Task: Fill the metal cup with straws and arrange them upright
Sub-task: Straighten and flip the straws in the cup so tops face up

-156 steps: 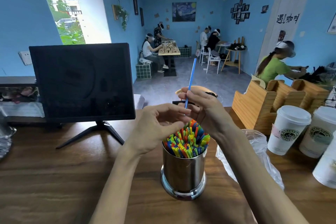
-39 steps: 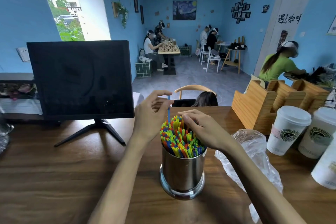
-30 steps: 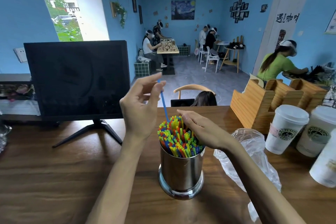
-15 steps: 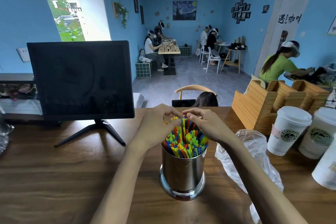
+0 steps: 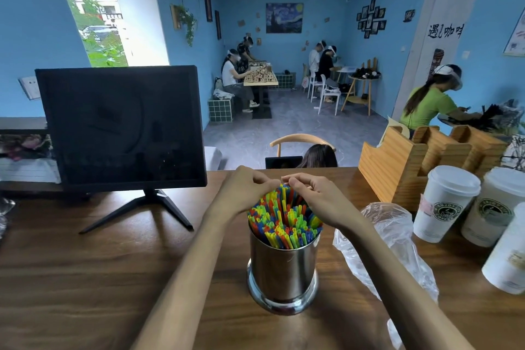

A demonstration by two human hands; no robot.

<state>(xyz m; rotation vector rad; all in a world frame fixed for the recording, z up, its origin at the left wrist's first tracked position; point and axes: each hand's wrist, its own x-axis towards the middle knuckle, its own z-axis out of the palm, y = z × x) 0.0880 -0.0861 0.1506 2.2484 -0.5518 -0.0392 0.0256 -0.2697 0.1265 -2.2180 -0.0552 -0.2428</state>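
Standing upright at the near centre of your wooden counter (image 5: 85, 278), the metal cup (image 5: 282, 270) is packed with coloured straws (image 5: 284, 221). Your left hand (image 5: 244, 193) and right hand (image 5: 318, 199) meet at the far straw tips, fingers curled onto them. A plastic bag (image 5: 389, 236) lies just right.

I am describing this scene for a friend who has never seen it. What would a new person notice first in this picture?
First, the bright multicoloured straws packed into the shiny metal cup at the middle of the wooden counter, with the left hand and right hand curled over their far tips. Next, the large dark monitor standing at the left. At the right, white lidded paper cups stand before a wooden holder.
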